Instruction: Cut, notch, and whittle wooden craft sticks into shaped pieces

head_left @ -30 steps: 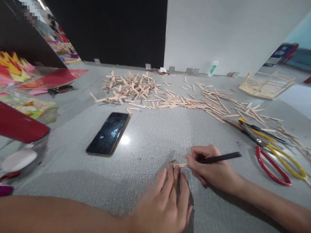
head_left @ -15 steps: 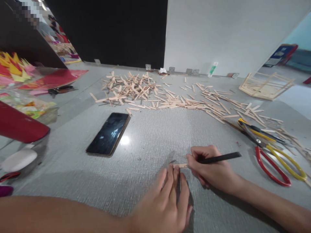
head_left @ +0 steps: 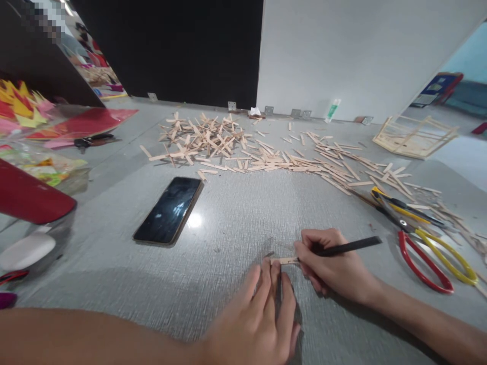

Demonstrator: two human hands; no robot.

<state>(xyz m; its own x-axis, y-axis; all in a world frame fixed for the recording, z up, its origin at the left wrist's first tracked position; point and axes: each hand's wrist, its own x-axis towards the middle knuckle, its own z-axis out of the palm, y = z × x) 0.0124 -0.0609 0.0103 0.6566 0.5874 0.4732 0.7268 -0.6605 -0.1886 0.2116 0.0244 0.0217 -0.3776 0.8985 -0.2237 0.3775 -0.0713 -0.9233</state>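
A short wooden stick [head_left: 282,260] lies flat on the grey surface in front of me. My left hand [head_left: 258,319] rests palm down, its fingertips pressing on the stick's near edge. My right hand [head_left: 335,266] grips a thin black pen [head_left: 350,247], whose tip touches the right end of the stick. Most of the stick is hidden under my fingers.
A dark phone [head_left: 169,209] lies to the left. A long heap of wooden sticks [head_left: 266,152] runs across the back. Red-and-yellow handled pliers [head_left: 426,235] lie at right, a stick frame [head_left: 414,134] at far right. Coloured paper and a red sheet [head_left: 34,195] fill the left edge.
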